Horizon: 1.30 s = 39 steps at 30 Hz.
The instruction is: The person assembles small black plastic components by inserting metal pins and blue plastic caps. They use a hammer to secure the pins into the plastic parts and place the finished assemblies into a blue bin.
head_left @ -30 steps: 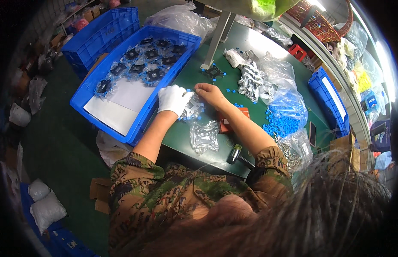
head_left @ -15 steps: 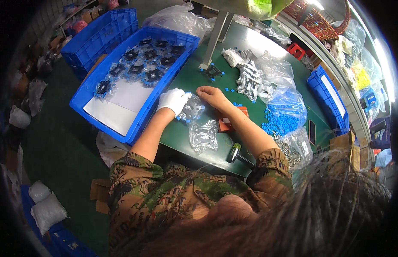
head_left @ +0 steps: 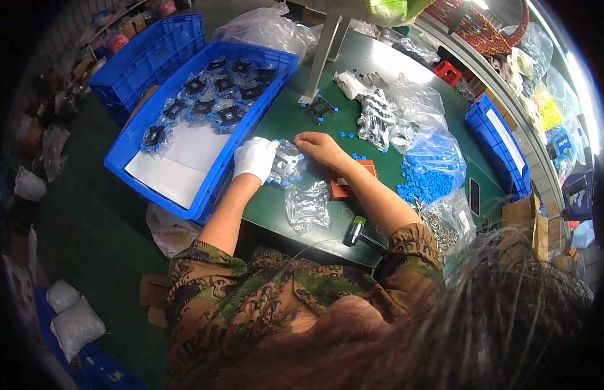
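Note:
My left hand (head_left: 255, 160), in a white glove, grips the left edge of a dark X-shaped bracket in a clear plastic bag (head_left: 287, 167). Blue clips show on the bracket's corners. At its upper right corner, the bare fingers of my right hand (head_left: 320, 149) are pinched together on the bag; the fingertips are partly hidden. Just below lies another bagged bracket (head_left: 308, 206), without visible blue clips. Farther back on the green table (head_left: 269, 211) sits an unbagged black bracket with blue clips (head_left: 319, 108).
Left of the table, a blue crate (head_left: 207, 195) holds several bagged brackets. Right of my hands are an orange-red box (head_left: 341, 189), blue clips (head_left: 422, 185), a bag of metal parts (head_left: 449, 224), silvery bags (head_left: 376, 120) and a phone (head_left: 474, 197). A black-and-green hammer-like tool (head_left: 355, 231) lies near the front edge.
My left hand has shifted slightly left and turned more upright on the bagged bracket. More of the bracket shows now. My right hand has moved slightly left, staying at the upper right corner.

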### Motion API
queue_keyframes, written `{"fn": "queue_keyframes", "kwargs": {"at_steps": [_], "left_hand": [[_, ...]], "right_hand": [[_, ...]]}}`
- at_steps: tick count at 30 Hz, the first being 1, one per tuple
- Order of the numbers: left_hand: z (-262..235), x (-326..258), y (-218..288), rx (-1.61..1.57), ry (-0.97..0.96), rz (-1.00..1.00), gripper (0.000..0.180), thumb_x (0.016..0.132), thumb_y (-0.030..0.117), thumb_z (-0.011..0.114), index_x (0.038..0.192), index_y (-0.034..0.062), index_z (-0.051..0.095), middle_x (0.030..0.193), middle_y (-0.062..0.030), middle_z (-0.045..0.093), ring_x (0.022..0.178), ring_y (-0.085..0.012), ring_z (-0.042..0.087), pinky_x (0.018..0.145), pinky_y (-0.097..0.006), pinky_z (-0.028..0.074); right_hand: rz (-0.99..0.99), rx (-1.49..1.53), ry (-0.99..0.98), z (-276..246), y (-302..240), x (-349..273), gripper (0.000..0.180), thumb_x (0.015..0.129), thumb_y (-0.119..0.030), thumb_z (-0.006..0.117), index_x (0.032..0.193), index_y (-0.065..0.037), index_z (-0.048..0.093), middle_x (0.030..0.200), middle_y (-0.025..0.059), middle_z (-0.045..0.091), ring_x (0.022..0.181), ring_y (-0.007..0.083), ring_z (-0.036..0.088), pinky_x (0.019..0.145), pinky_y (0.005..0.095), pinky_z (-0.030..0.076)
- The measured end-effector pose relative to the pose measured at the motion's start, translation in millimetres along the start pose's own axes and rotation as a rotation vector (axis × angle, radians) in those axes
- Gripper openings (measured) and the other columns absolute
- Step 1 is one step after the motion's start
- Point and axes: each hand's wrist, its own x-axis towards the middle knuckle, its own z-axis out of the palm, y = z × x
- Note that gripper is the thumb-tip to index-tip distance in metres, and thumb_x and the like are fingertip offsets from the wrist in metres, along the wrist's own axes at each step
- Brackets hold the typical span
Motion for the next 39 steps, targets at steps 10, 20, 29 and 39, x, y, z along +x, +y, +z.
{"fn": "queue_keyframes", "kwargs": {"at_steps": [10, 20, 29, 39], "left_hand": [[-6.7, 6.1, 14.4, 0.043, 0.075, -0.027, 0.03, 0.091, 0.037, 0.073, 0.105, 0.0116, 0.076, 0.111, -0.0124, 0.075, 0.104, -0.0321, 0.071, 0.092, -0.046, 0.052], [-23.0, -28.8, 32.8, 0.054, -0.039, 0.244, 0.052, 0.081, 0.043, 0.078, 0.122, 0.0108, 0.074, 0.138, -0.0142, 0.063, 0.124, -0.0324, 0.061, 0.105, -0.046, 0.047], [-42.2, 15.1, 56.0, -0.016, 0.136, 0.365, 0.043, 0.085, 0.039, 0.077, 0.116, 0.0084, 0.075, 0.133, -0.0182, 0.067, 0.125, -0.0336, 0.062, 0.108, -0.046, 0.046], [45.1, 174.2, 83.5, 0.28, -0.286, 0.117, 0.044, 0.094, 0.044, 0.062, 0.126, 0.0151, 0.071, 0.128, -0.0142, 0.071, 0.12, -0.0335, 0.067, 0.102, -0.047, 0.052]], "right_hand": [[-0.026, -0.031, 0.005, -2.1, 7.8, 4.0, 0.027, 0.102, -0.022, 0.065, 0.115, 0.0, 0.072, 0.09, 0.0015, 0.071, 0.084, 0.0091, 0.062, 0.078, 0.0279, 0.052], [0.008, -0.128, 0.129, -68.9, 17.1, -5.6, 0.031, 0.102, -0.023, 0.066, 0.121, 0.0, 0.071, 0.095, 0.003, 0.073, 0.084, 0.0106, 0.065, 0.079, 0.0296, 0.055], [-0.003, -0.586, 0.307, -194.8, 27.0, -82.1, 0.032, 0.1, -0.027, 0.063, 0.12, -0.003, 0.073, 0.106, 0.0151, 0.076, 0.095, 0.0269, 0.072, 0.087, 0.0396, 0.055], [0.249, -1.089, 0.479, -314.1, 113.4, -144.5, 0.023, 0.098, -0.017, 0.059, 0.11, -0.004, 0.074, 0.115, 0.0211, 0.071, 0.109, 0.0416, 0.067, 0.094, 0.0492, 0.053]]}}
